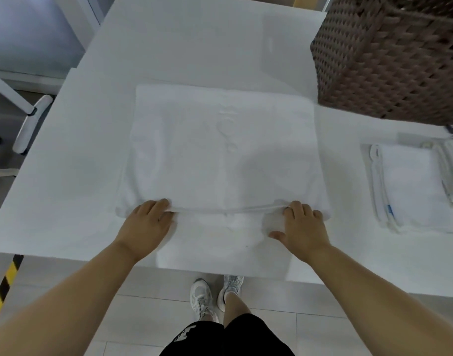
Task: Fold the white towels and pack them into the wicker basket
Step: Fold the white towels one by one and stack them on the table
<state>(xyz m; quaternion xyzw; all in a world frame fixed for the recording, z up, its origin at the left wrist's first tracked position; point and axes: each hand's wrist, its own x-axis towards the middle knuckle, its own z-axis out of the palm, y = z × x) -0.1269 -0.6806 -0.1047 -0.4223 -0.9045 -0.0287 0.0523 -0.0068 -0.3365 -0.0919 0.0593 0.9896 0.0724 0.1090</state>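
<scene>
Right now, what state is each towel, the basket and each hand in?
Towel on the table: spread flat, partly folded, near edge pinched up.
Folded towels: stacked at the right, outside the basket.
Wicker basket: upright at the far right; inside not visible.
Left hand: gripping the towel's near edge.
Right hand: gripping the same edge.

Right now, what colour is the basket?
Dark brown woven wicker basket, seen in the head view.

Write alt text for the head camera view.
Both hands, left hand and right hand, grip the near edge of a white towel spread on a white table. Folded towels lie to the right, before a brown wicker basket.
</scene>
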